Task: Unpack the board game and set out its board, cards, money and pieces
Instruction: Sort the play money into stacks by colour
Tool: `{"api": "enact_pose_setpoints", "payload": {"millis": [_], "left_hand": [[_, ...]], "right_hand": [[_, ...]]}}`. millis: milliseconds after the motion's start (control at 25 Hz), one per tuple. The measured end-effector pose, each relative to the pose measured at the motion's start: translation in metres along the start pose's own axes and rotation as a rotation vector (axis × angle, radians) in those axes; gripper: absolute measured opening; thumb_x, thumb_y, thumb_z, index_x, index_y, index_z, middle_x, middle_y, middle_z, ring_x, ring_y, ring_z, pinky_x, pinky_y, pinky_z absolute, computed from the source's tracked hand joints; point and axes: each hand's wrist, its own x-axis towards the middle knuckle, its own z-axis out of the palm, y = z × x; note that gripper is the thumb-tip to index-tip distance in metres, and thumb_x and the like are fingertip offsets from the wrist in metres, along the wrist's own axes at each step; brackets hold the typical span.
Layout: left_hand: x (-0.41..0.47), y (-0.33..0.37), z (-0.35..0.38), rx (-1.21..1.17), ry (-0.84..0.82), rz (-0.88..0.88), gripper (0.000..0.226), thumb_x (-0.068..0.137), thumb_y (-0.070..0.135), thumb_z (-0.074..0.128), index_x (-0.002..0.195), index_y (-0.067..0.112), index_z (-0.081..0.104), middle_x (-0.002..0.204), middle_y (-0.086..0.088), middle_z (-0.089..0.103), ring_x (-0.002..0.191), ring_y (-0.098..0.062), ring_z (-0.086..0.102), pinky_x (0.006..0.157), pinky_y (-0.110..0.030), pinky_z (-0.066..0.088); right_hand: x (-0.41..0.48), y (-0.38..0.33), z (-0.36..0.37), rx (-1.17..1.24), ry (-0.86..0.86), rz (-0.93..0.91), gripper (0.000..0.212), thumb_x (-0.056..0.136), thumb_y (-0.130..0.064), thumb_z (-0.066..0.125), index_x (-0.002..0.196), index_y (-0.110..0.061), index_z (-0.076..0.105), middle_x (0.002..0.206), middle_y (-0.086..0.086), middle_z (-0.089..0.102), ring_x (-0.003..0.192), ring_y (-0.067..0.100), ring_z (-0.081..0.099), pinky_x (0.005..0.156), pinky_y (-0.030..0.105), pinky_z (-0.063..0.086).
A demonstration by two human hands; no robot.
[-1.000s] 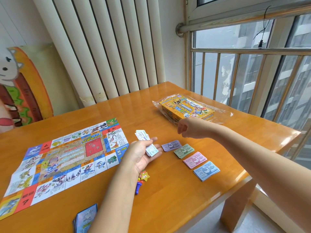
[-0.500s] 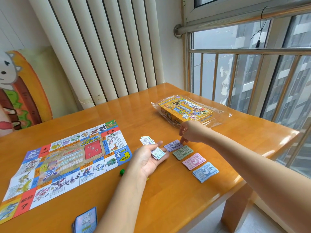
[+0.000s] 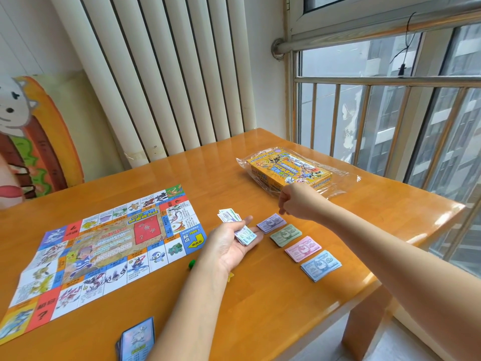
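Play money sits in four sorted piles in a slanting row near the worktop's (image 3: 260,316) right edge: purple pile (image 3: 270,223) farthest, then green pile (image 3: 285,235), pink pile (image 3: 303,248), and blue pile (image 3: 321,265) nearest. Left hand (image 3: 229,246) is palm up just left of the row, thumb laid across a small bunch of loose notes (image 3: 244,234) and pinning them to the fingers, the far ends fanned out. Right hand (image 3: 296,201) hangs over the purple pile, fingers curled downward, knuckles toward the camera; cannot tell whether they pinch a note. Game board (image 3: 109,246) lies unfolded flat on the left part of the worktop. Card deck (image 3: 136,340) lies at the near edge, partly cut off by the frame. Green piece (image 3: 192,263) is between the board's corner and the left wrist; yellow piece (image 3: 230,276) peeks out beside the left forearm. Game box (image 3: 289,169) lies at the far right, on clear plastic wrap (image 3: 343,175). White radiator (image 3: 169,74) stands behind the worktop, barred window (image 3: 390,113) to the right, and a painted cartoon panel (image 3: 39,142) leans at the left wall.
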Motion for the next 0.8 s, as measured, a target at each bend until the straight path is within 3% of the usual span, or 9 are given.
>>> {"api": "enact_pose_setpoints", "payload": {"millis": [120,200,240,320,480,640,800], "left_hand": [[-0.006,0.006,0.000,0.099,-0.039,0.074,0.016,0.095,-0.008,0.041,0.103,-0.004,0.055,0.098,-0.020,0.066,0.086,-0.031,0.067,0.071,-0.041,0.058],[-0.014,0.006,0.003,0.246,-0.092,0.156,0.012,0.091,-0.007,0.051,0.092,-0.002,0.063,0.083,-0.015,0.072,0.069,-0.021,0.071,0.059,-0.028,0.059],[-0.018,0.006,0.004,0.344,-0.099,0.211,0.009,0.088,-0.006,0.057,0.088,0.000,0.064,0.075,-0.012,0.072,0.062,-0.018,0.070,0.054,-0.024,0.057],[-0.025,0.004,0.008,0.565,-0.114,0.310,0.009,0.081,-0.004,0.067,0.081,0.004,0.065,0.065,-0.006,0.070,0.054,-0.015,0.067,0.049,-0.022,0.054],[-0.032,0.000,0.009,0.748,-0.249,0.320,0.011,0.079,-0.002,0.070,0.085,0.008,0.066,0.068,-0.007,0.067,0.056,-0.018,0.066,0.051,-0.023,0.053],[-0.035,0.005,0.007,0.638,-0.432,0.244,0.016,0.096,0.018,0.051,0.102,0.007,0.061,0.077,-0.008,0.072,0.067,-0.020,0.070,0.058,-0.024,0.056],[-0.032,0.007,0.006,0.605,-0.426,0.195,0.025,0.101,0.010,0.035,0.103,0.005,0.060,0.082,-0.012,0.072,0.069,-0.022,0.070,0.061,-0.026,0.057]], "right_hand": [[-0.005,-0.005,-0.001,0.195,0.123,-0.073,0.018,0.086,-0.002,0.053,0.078,-0.016,0.061,0.085,0.005,0.072,0.078,0.016,0.066,0.067,0.027,0.052],[-0.015,-0.011,-0.001,0.483,0.085,-0.127,0.010,0.090,-0.016,0.062,0.083,-0.011,0.067,0.082,0.009,0.072,0.070,0.013,0.066,0.064,0.023,0.053],[-0.021,-0.013,0.000,0.599,0.049,-0.144,0.016,0.088,-0.024,0.066,0.085,-0.008,0.070,0.081,0.010,0.072,0.068,0.012,0.065,0.062,0.021,0.053],[-0.032,-0.016,0.002,0.689,-0.014,-0.174,0.022,0.079,-0.028,0.074,0.085,-0.007,0.071,0.075,0.009,0.070,0.066,0.010,0.062,0.060,0.018,0.050],[-0.043,-0.011,0.006,0.747,-0.057,-0.150,0.021,0.073,-0.016,0.080,0.076,0.001,0.067,0.069,0.011,0.065,0.064,0.014,0.056,0.060,0.022,0.044],[-0.050,-0.005,0.007,0.824,0.033,-0.106,0.017,0.081,-0.016,0.073,0.068,-0.005,0.068,0.063,0.005,0.063,0.060,0.011,0.054,0.061,0.020,0.045],[-0.050,-0.003,0.006,0.743,0.053,-0.096,0.013,0.081,-0.015,0.073,0.071,-0.008,0.069,0.066,0.008,0.067,0.061,0.009,0.058,0.061,0.020,0.046]]}}
